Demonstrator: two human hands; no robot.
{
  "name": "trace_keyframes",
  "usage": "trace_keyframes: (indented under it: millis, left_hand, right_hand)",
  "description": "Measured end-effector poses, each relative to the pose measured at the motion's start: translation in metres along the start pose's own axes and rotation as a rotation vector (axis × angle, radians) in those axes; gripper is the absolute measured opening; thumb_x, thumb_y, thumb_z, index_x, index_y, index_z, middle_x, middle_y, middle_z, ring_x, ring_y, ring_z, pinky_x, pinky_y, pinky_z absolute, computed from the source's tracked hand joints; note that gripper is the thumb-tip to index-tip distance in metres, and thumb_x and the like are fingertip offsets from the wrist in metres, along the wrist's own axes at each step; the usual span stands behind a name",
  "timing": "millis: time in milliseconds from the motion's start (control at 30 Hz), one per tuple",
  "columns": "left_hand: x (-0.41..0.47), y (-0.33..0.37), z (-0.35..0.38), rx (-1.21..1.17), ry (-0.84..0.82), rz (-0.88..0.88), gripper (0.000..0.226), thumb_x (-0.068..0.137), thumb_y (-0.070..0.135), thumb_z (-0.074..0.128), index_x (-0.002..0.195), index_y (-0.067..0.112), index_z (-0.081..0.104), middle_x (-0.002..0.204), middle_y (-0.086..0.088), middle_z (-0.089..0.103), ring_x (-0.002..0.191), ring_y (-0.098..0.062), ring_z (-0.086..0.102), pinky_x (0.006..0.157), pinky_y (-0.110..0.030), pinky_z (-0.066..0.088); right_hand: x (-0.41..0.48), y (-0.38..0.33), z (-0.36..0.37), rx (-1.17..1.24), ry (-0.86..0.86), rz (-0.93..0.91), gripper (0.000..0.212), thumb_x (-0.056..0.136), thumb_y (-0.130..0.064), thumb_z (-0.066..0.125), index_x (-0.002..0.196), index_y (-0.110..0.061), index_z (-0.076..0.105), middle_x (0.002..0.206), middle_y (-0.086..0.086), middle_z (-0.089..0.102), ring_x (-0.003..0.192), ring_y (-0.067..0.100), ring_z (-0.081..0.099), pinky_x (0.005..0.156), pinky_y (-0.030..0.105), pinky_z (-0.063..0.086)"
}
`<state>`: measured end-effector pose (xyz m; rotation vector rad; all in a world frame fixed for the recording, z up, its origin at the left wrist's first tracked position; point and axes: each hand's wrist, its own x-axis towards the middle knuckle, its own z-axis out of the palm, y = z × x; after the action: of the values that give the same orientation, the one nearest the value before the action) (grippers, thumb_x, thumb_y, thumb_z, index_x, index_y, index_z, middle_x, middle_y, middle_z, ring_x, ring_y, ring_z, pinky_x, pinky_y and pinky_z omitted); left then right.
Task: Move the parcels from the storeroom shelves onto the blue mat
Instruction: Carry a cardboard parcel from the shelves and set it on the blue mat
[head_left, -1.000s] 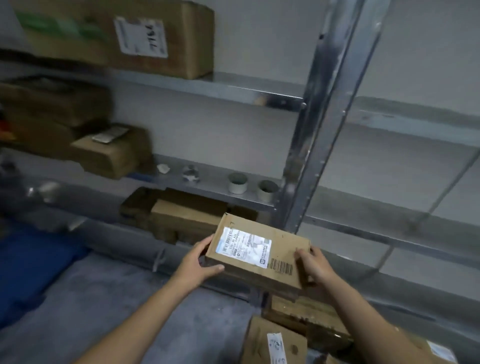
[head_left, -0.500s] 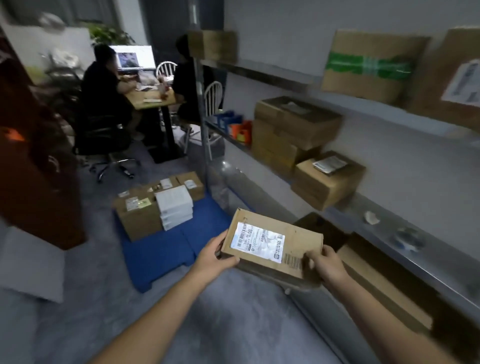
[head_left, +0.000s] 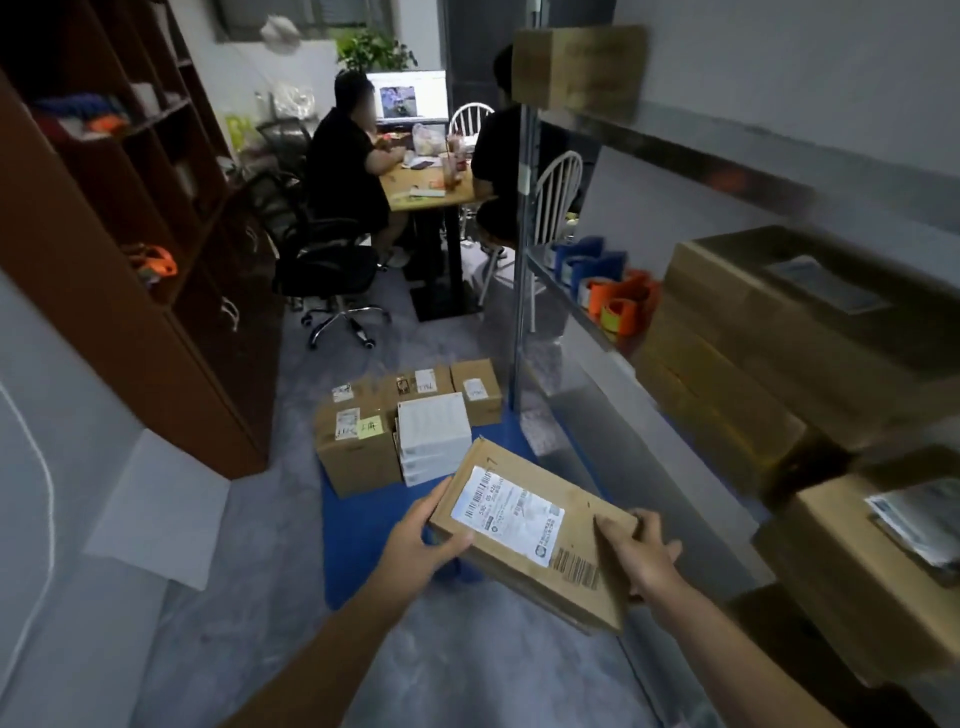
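Observation:
I carry a flat brown cardboard parcel (head_left: 530, 530) with a white shipping label in front of me, above the floor. My left hand (head_left: 421, 545) grips its left end, thumb on top. My right hand (head_left: 641, 553) grips its right end. Beyond and partly under the parcel lies the blue mat (head_left: 358, 540) on the grey floor. Several parcels stand at the mat's far end: brown boxes (head_left: 358, 452) and a stack of white boxes (head_left: 434, 436). More brown parcels (head_left: 769, 353) sit on the metal shelves to my right.
A brown cabinet (head_left: 156, 291) lines the left side, with a white board (head_left: 156, 514) leaning at its foot. Two people sit at a wooden table (head_left: 431, 192) at the far end, with an office chair (head_left: 322, 260) behind one. Tape rolls (head_left: 608, 286) lie on the shelf.
My view has swung left, from the shelves to the room and the blue mat. The parcel stays held in both hands and is now closer to the mat.

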<state>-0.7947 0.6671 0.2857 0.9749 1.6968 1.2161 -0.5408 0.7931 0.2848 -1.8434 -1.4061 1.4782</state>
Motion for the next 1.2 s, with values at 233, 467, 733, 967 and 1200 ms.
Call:
trace_keyframes:
  millis: [233,467,733,967,1200]
  left_hand:
    - [0.136,0.029,-0.004,0.001,0.127,0.067,0.062,0.080,0.026,0.078,0.134,0.035,0.049,0.131,0.019,0.055,0.122,-0.002,0.050,0.095,-0.025,0.050]
    - [0.262,0.014,0.021,-0.272,0.306,-0.099,0.067,0.099,0.023,0.053,0.150,0.044,0.016,0.139,0.015,0.047,0.118,0.002,0.050,0.087,-0.014,0.046]
    - [0.401,-0.022,0.038,-0.194,0.015,-0.300,0.057,0.101,0.025,0.048,0.151,0.039,0.024,0.130,0.006,0.060,0.114,-0.010,0.058,0.103,-0.036,0.046]
    - [0.514,-0.054,0.039,-0.044,-0.047,-0.238,0.056,0.101,0.008,0.042,0.151,0.023,0.023,0.120,-0.014,0.064,0.098,-0.020,0.063,0.089,-0.029,0.050]
    - [0.609,-0.166,0.070,-0.063,0.020,-0.326,0.049,0.097,-0.006,0.045,0.134,0.025,0.040,0.102,-0.024,0.069,0.090,-0.033,0.068,0.085,-0.039,0.056]
  right_hand:
    - [0.103,-0.077,0.003,0.112,-0.267,0.017,0.061,0.064,-0.061,0.077,0.108,-0.035,0.044,0.109,0.003,0.064,0.093,0.024,0.066,0.056,0.038,0.058]
    - [0.188,-0.135,0.055,0.142,-0.281,-0.043,0.052,0.067,-0.033,0.086,0.111,-0.020,0.063,0.107,0.013,0.069,0.091,0.033,0.070,0.067,0.050,0.060]
    - [0.309,-0.161,0.121,0.148,-0.165,0.048,0.042,0.078,-0.012,0.078,0.115,-0.015,0.058,0.083,0.007,0.072,0.067,0.023,0.065,0.062,0.035,0.058]
    - [0.430,-0.128,0.165,0.172,-0.142,0.178,0.031,0.084,-0.001,0.069,0.100,-0.025,0.058,0.075,0.003,0.064,0.070,0.025,0.062,0.053,0.031,0.056]
    - [0.572,-0.066,0.213,0.093,-0.228,0.262,0.048,0.093,0.005,0.054,0.133,-0.019,0.044,0.091,0.012,0.057,0.067,0.022,0.060,0.056,0.030,0.051]
